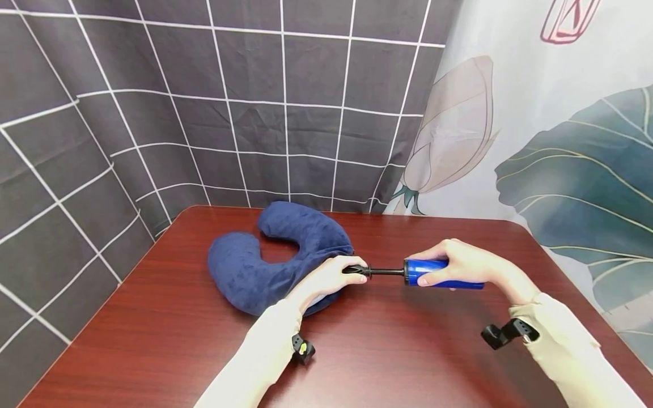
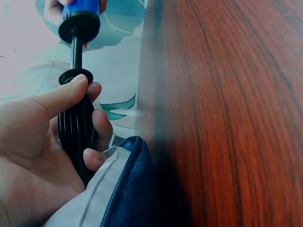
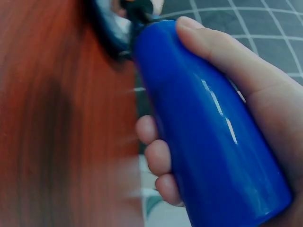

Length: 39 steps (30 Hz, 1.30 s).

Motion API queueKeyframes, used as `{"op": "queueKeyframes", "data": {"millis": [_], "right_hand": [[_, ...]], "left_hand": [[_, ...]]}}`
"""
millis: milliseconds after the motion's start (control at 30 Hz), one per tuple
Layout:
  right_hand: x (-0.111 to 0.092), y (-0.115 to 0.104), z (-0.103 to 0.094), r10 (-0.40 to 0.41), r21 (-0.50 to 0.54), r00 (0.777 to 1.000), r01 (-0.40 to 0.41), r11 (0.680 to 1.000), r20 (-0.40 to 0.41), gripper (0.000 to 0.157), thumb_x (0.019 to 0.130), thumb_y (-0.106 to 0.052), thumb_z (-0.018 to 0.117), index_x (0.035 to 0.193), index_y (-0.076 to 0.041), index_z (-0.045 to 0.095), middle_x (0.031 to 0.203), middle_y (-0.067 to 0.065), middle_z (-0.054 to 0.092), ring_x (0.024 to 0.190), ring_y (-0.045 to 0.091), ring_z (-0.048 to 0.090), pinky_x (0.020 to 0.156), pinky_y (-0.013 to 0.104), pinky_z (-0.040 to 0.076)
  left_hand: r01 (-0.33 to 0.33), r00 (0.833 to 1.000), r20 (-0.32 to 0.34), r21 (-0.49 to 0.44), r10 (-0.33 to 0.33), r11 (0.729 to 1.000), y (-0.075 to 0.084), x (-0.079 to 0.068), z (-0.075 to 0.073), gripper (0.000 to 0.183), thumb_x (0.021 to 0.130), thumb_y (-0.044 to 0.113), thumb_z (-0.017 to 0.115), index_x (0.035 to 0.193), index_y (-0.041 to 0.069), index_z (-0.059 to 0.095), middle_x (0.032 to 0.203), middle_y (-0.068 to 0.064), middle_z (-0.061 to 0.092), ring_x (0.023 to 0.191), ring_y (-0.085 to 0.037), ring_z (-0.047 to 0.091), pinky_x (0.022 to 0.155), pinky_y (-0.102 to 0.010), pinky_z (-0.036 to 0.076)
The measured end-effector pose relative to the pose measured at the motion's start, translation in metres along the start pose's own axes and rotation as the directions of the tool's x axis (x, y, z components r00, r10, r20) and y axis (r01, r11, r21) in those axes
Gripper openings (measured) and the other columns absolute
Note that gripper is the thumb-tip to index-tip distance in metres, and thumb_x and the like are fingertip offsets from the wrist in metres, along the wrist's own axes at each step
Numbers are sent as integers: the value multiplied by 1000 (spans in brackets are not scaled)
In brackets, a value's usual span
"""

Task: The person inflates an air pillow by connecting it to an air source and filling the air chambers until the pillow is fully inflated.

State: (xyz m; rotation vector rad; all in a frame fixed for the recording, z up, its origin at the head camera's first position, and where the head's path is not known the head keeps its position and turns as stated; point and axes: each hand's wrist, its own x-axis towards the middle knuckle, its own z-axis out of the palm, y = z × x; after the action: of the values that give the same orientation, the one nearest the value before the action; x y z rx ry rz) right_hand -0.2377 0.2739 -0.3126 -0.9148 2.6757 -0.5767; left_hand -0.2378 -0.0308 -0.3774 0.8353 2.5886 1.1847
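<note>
The left hand (image 1: 329,276) grips the black pump handle (image 2: 75,125), the right hand (image 1: 461,263) the blue pump barrel (image 3: 203,127) — a thin shaft (image 1: 386,272) showing between them — beside the navy neck pillow (image 1: 245,277) on the worktop (image 1: 398,351).

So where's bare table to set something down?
Bare tabletop: between the two sleeves, left of the blue neck pillow, and behind the pump. Crowded: pillow through left hand and pump to right hand.

A navy neck pillow (image 1: 278,280) lies on the reddish-brown table (image 1: 398,345).
</note>
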Motion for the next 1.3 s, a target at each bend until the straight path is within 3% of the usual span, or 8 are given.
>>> {"op": "queueKeyframes", "data": {"millis": [367, 567, 833, 1067, 1300], "right_hand": [[39, -23, 25, -83, -38, 996, 82, 996, -41, 54, 85, -53, 71, 129, -22, 66, 109, -5, 73, 90, 6, 66, 76, 23, 54], [45, -27, 32, -86, -60, 995, 83, 995, -52, 54, 84, -53, 71, 129, -22, 66, 108, -3, 73, 88, 8, 66, 74, 24, 54], [26, -21, 28, -54, -70, 998, 55, 996, 26, 66, 82, -46, 76, 138, -18, 57, 119, 5, 70, 97, 17, 66, 75, 29, 54], [2, -11, 11, -1, -25, 999, 2, 1000, 32, 68, 82, -48, 76, 140, -19, 56, 117, 7, 69, 91, 14, 64, 68, 24, 53], [-25, 1, -1, -46, -34, 999, 45, 998, -17, 66, 82, -45, 77, 139, -20, 57, 120, 6, 69, 93, 9, 64, 71, 23, 52]], "left_hand": [[-15, 1000, -4, 10, 15, 1000, 4, 0, -1, 12, 92, 23, 68, 103, 18, 70, 88, 3, 65, 80, -8, 51, 76, -21, 40], [-15, 1000, -7, 35, 15, 999, 2, 1, -1, 14, 92, 24, 68, 104, 18, 70, 92, 1, 68, 83, -9, 53, 79, -21, 41], [-5, 1000, 11, 38, 4, 999, 0, 1, 2, 12, 90, 26, 70, 101, 21, 70, 90, 6, 67, 83, -7, 52, 79, -22, 41], [-3, 1000, 4, 40, 3, 999, 0, 2, 0, 13, 90, 28, 70, 102, 22, 70, 90, 7, 67, 83, -6, 53, 80, -22, 42], [-6, 1000, 4, 42, 6, 999, 0, 0, -2, 14, 90, 30, 69, 102, 23, 70, 91, 8, 68, 84, -5, 54, 81, -21, 42]]}}
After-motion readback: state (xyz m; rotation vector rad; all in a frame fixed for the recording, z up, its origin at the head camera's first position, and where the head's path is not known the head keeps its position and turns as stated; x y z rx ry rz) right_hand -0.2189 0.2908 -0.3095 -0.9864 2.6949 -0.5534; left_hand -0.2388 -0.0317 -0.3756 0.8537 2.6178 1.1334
